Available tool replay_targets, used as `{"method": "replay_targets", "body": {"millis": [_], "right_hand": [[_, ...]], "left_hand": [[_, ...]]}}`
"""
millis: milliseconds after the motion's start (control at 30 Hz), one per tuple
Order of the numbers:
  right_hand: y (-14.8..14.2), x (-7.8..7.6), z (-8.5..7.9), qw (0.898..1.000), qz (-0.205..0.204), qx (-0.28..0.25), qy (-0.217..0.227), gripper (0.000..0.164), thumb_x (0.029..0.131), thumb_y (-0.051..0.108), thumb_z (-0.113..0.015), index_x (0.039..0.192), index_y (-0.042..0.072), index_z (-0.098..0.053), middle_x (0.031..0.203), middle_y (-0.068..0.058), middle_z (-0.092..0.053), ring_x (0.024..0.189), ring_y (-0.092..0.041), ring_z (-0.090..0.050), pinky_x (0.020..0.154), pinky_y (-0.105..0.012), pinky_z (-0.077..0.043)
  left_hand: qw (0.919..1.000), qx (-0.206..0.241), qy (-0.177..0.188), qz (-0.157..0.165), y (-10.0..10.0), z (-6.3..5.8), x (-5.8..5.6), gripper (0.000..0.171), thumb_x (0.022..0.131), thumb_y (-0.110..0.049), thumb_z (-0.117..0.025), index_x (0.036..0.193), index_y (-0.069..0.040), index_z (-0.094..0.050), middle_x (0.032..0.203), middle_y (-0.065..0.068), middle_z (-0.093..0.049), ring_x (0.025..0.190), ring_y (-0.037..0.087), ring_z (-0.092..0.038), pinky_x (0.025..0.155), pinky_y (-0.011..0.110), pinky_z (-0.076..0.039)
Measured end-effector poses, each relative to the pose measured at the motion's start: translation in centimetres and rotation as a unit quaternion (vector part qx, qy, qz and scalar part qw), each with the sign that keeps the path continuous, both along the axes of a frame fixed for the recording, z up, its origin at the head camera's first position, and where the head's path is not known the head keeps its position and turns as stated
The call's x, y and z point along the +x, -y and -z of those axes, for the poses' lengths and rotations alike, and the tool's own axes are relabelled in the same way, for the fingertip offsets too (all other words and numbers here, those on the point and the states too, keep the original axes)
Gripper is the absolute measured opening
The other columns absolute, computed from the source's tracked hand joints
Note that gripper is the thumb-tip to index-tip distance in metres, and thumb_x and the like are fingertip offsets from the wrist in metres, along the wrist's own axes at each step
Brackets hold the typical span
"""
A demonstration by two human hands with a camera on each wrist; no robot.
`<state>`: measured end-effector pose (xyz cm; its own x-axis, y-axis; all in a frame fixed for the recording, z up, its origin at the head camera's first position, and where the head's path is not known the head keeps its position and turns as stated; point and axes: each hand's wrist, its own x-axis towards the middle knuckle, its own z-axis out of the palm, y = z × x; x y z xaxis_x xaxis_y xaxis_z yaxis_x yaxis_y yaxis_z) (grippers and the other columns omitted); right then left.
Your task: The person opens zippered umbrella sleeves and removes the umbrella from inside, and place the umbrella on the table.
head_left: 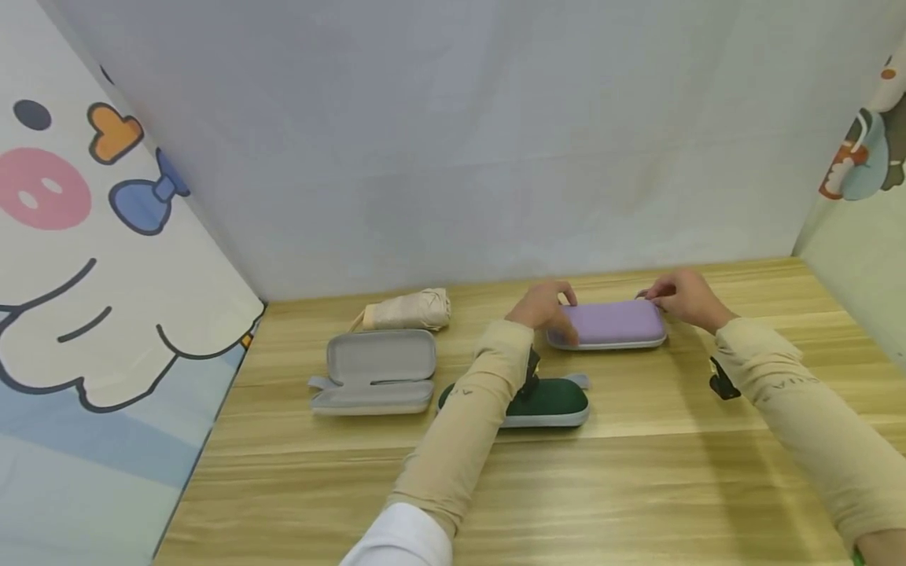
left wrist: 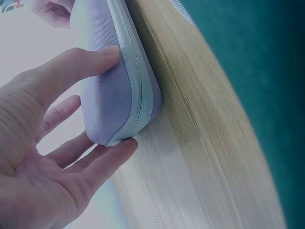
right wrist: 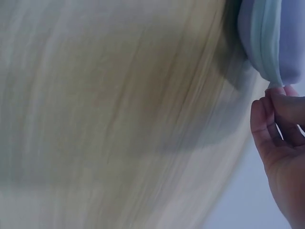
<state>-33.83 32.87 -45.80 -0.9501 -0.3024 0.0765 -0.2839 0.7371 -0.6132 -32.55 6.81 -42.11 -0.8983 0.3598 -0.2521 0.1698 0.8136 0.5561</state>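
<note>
- Purple case [head_left: 616, 324]: near the back edge of the table [head_left: 602, 503], right of its middle, lid down.
- Left hand [head_left: 543, 306]: grips the case's left end.
- Right hand [head_left: 686, 300]: pinches a small tab [head_left: 641, 294] at the right end.
- Progress: grey case [head_left: 382, 358], toward the left edge, stands open; green case [head_left: 548, 399] has its lid down; work on the purple one seems unfinished.

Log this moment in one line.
left hand: grips purple case | right hand: pinches at its end | gray-lined case: open | green case: closed
</note>
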Motion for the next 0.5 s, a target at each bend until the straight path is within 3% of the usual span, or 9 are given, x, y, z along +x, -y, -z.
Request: {"method": "replay_targets", "body": {"millis": [233,500], "right_hand": [[-0.47,0.4,0.16,1.0,0.01,0.006,-0.004,0.007,0.084,-0.005,-0.064,0.085,-0.008,-0.07,0.084,-0.02,-0.067,0.076,-0.028,-0.058,0.065,-0.033,-0.045],[-0.55,0.69,-0.01,1.0,0.012,0.005,-0.006,0.006,0.083,-0.005,-0.064,0.084,-0.009,-0.069,0.083,-0.021,-0.067,0.077,-0.028,-0.058,0.066,-0.035,-0.044]], "left_hand": [[0.9999,0.007,0.001,-0.008,0.09,0.1,0.02,0.053,0.06,-0.018,-0.091,0.104,-0.018,-0.062,0.11,0.002,-0.058,0.097,0.018,-0.053,0.076,0.028,-0.047],[0.9999,0.01,-0.002,-0.007,-0.01,0.13,0.05,0.054,0.059,-0.017,-0.091,0.104,-0.018,-0.061,0.11,0.003,-0.059,0.095,0.018,-0.054,0.075,0.027,-0.047]]}}
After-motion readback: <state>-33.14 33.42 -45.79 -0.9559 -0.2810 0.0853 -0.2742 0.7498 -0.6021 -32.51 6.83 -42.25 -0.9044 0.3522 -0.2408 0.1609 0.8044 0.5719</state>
